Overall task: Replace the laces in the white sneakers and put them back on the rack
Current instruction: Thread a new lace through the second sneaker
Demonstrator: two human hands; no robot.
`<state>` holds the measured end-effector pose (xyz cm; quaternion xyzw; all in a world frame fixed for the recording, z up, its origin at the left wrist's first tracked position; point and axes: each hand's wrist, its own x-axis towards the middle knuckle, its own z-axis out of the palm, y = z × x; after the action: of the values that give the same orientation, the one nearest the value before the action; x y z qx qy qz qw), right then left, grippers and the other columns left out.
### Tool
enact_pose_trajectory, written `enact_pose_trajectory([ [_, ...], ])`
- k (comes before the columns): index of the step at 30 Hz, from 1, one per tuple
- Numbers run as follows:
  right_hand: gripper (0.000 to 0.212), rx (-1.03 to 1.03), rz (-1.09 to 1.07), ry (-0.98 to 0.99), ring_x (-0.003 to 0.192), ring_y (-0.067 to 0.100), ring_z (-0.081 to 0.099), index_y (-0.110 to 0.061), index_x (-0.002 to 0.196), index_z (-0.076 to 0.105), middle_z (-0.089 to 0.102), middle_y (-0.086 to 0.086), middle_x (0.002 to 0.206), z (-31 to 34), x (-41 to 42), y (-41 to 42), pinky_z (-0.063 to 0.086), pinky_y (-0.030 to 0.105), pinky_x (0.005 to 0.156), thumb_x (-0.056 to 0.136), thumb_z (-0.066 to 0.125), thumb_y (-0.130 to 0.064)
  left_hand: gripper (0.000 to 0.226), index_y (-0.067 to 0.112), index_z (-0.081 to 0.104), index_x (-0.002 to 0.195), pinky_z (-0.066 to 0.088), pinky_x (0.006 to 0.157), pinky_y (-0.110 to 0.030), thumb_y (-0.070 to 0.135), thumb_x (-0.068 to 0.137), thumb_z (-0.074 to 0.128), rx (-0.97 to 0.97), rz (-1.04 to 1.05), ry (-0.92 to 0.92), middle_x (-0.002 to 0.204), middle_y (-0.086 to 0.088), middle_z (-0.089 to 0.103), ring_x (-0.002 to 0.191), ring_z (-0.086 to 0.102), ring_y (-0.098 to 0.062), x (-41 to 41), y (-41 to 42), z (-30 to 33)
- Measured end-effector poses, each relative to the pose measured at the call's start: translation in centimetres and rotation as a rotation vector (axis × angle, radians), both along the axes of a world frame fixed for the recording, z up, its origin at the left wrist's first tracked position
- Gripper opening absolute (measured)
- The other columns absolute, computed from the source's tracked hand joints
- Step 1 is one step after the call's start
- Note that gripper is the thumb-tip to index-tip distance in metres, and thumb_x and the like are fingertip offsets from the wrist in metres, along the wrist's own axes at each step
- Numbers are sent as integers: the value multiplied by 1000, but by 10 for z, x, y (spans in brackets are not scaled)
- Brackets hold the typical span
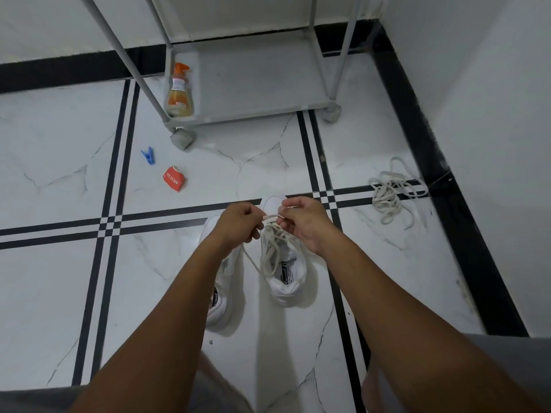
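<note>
Lacing under way on the right-hand white sneaker, mid-floor beside its mate: left hand and right hand each pinch the lace over the toe, so I'd keep both ends even and flat before threading. Eyelets sit hidden behind the fingers, the mate under the forearm, and the rack is cut off at top.

White marble floor, black inlay stripes; white walls, black skirting.
</note>
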<state>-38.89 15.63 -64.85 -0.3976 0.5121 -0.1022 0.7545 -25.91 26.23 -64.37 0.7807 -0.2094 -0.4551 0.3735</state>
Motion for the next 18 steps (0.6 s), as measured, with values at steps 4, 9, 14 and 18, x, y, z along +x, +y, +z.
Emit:
enact_pose_trajectory([
  [4, 22, -48, 11, 7, 59, 16, 69, -1, 110, 62, 67, 24, 103, -1, 0, 0, 61, 25, 68, 90, 68, 6, 23, 2, 72, 85, 35, 49, -22, 22, 94, 62, 24, -117, -53, 62, 6, 59, 53, 45, -10, -2, -1, -5],
  [9, 11, -412, 190, 317, 68, 20, 70, -16, 95, 63, 72, 12, 97, -13, -7, -5, 63, 40, 71, 89, 72, -14, 14, 20, 82, 92, 52, 82, -20, 31, 90, 74, -37, -168, -169, 87, 17, 76, 88, 70, 1, 1, 4, -17],
  [14, 31, -478, 708, 543, 67, 24, 63, -14, 85, 59, 70, 12, 90, -8, -24, -6, 58, 38, 66, 79, 84, -31, 13, 19, 77, 88, 49, 71, -26, 22, 95, 66, 9, -143, -173, 80, 7, 72, 74, 65, -11, -2, 8, -26],
  [18, 26, -480, 750, 516, 64, 24, 64, -11, 86, 60, 73, 18, 92, -12, -30, -1, 61, 43, 71, 79, 84, -16, 18, 15, 60, 83, 45, 70, -32, 20, 99, 52, 92, -207, -198, 81, -1, 64, 74, 59, -18, -13, 7, -33],
])
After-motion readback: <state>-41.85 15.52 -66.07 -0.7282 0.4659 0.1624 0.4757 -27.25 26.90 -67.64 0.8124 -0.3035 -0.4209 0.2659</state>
